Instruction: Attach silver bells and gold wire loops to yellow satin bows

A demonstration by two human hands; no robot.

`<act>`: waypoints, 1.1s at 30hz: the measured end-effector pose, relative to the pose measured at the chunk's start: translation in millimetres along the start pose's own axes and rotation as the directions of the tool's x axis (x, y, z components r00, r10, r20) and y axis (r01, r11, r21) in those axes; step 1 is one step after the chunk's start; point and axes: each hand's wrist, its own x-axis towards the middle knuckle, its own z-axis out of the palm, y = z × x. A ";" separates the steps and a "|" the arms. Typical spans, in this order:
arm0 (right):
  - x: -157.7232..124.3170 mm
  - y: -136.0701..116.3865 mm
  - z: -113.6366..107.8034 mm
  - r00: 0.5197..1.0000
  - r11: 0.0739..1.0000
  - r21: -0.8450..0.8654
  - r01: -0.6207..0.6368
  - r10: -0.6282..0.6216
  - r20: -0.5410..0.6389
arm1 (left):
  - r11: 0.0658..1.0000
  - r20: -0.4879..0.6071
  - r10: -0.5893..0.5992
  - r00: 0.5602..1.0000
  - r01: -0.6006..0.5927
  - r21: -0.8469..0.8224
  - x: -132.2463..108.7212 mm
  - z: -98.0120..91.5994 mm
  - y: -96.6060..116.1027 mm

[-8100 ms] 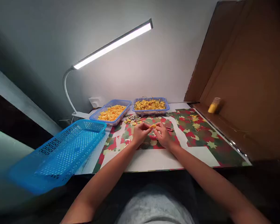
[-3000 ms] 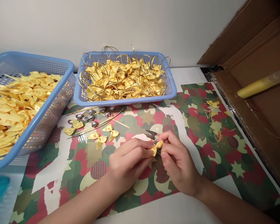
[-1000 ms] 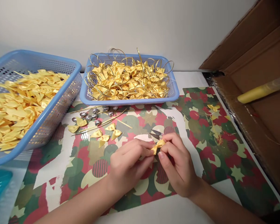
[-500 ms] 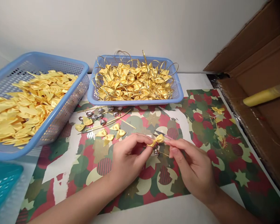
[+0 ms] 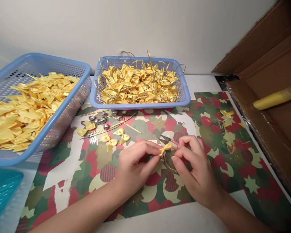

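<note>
Head view — left hand (image 5: pixel 137 159) pinches satiny yellow bow (image 5: pixel 166 147), silvery bell (image 5: pixel 162 158) beneath; right hand (image 5: pixel 196 170) curled — hold unclear.

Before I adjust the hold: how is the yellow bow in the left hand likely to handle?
The yellow bow looks like folded ribbon, so probably light and easily squashed. Its satiny sheen suggests some slipperiness. The silver bell just below may add a little weight.
</note>
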 end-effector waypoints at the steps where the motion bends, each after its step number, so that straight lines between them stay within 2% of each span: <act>1: 0.0 0.1 -0.7 0.999 1.000 0.023 -0.012 0.011 0.035 | 1.000 0.007 0.019 1.000 -0.019 0.005 -0.2 -0.2 -0.1; 5: 0.0 2.7 -2.2 0.981 0.983 0.163 -0.085 0.054 0.186 | 0.996 0.050 0.083 0.995 -0.084 0.029 1.0 -0.8 1.2; 9: 0.9 4.5 -1.8 0.962 0.946 0.284 -0.157 0.082 0.260 | 0.990 0.095 0.126 0.987 -0.132 0.049 2.3 -0.6 2.4; 33: -0.9 2.4 0.7 0.960 0.955 0.239 -0.175 0.113 0.254 | 0.963 0.115 0.233 0.966 -0.246 0.112 -0.3 -0.8 2.7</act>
